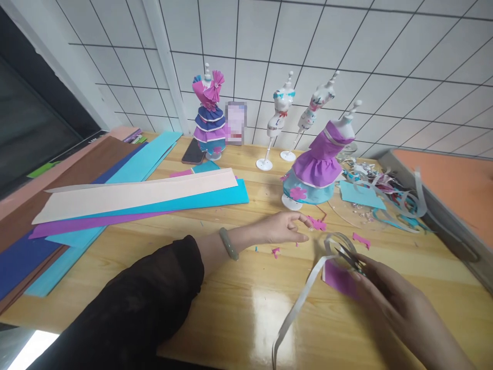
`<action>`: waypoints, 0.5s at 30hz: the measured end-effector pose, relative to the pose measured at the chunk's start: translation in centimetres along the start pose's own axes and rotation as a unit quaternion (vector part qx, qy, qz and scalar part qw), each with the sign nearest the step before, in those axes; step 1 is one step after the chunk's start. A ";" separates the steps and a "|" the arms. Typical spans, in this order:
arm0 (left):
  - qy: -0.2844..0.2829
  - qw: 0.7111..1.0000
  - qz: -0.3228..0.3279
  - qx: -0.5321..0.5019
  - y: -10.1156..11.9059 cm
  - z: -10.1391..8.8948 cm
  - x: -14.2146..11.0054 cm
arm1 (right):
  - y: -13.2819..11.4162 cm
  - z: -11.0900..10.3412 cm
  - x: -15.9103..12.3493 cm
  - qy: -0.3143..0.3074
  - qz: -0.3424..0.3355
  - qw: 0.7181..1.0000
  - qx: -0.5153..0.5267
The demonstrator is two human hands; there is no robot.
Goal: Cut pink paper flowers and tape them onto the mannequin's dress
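My left hand [285, 228] reaches over the middle of the table, thumb and index finger apart. Its index fingertip is at a pink paper flower [319, 223], perhaps touching it. In my right hand [396, 293] is a small pair of scissors [348, 256], blades pointing up and left. Around the blades is a roll of whitish tape [331, 239]; whether my fingers also grip it is unclear. A long tape strip [295, 308] trails from it toward the front edge. Below the scissors lies purple paper [339, 277], partly hidden. Pink scraps [361, 240] lie nearby.
A dress form in purple and light blue paper [321, 159] stands just behind my hands. Further back are two bare forms [281, 110], another dressed form [210, 123] and a phone [193, 151]. Folded paper strips [146, 198] cover the left; trimmings [389, 187] and a tray [435, 226] occupy the right.
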State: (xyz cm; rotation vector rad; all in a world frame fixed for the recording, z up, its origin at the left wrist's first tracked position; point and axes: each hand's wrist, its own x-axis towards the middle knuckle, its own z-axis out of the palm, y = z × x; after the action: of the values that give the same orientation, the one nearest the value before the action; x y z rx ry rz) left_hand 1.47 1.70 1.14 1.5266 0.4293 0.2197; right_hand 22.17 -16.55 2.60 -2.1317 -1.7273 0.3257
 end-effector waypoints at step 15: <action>0.068 0.942 0.098 0.313 -0.2 1.3 -0.1 | -4.0 2.1 0.3 -0.117 -0.118 0.985 0.039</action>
State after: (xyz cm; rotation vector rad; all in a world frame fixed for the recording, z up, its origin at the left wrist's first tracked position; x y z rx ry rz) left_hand 1.90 0.44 0.94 2.1946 0.4824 0.3689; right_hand 17.85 -15.29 2.37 -1.8693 -2.0380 0.5855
